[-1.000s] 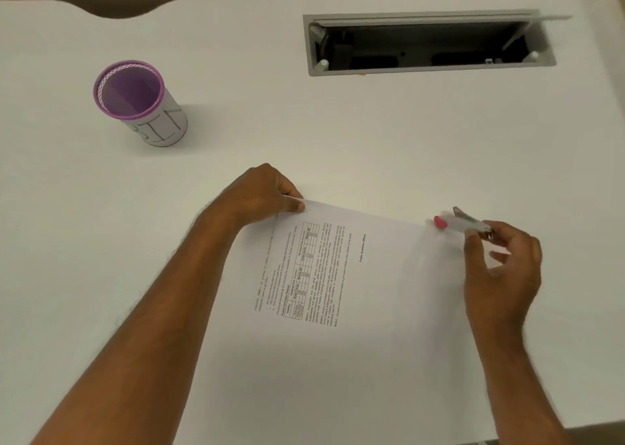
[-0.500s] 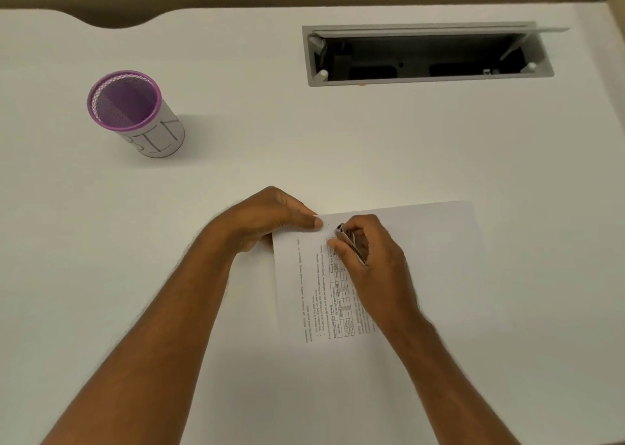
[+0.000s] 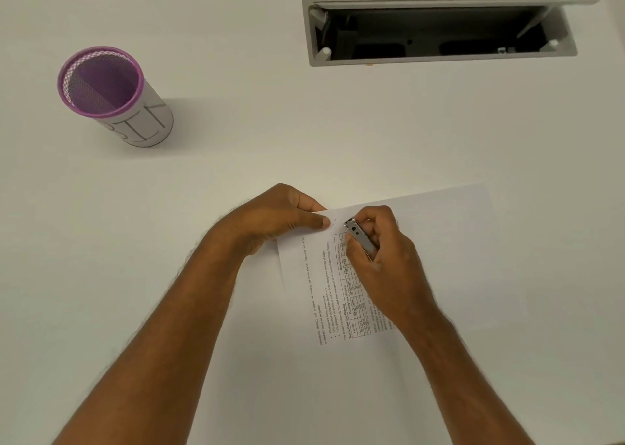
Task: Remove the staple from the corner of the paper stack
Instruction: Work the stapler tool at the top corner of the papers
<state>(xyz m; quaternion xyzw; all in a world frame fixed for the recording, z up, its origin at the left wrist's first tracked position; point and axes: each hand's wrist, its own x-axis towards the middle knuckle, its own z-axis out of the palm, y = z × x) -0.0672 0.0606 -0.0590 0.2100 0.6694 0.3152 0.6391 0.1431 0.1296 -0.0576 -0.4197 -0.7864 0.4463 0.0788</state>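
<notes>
Here, left hand (image 3: 280, 218) pinches the paper stack (image 3: 422, 238); right hand (image 3: 382, 258) grips the staple remover (image 3: 360, 238).

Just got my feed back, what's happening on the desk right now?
A person is working on a paper stack lying on the white desk. The left hand pinches the stack's top left corner, while the right hand holds a small metal staple remover with its tip close to that corner. A faint mark there may be the staple; the tool does not look hooked under it yet. A purple mesh cup stands apart at the far left.
</notes>
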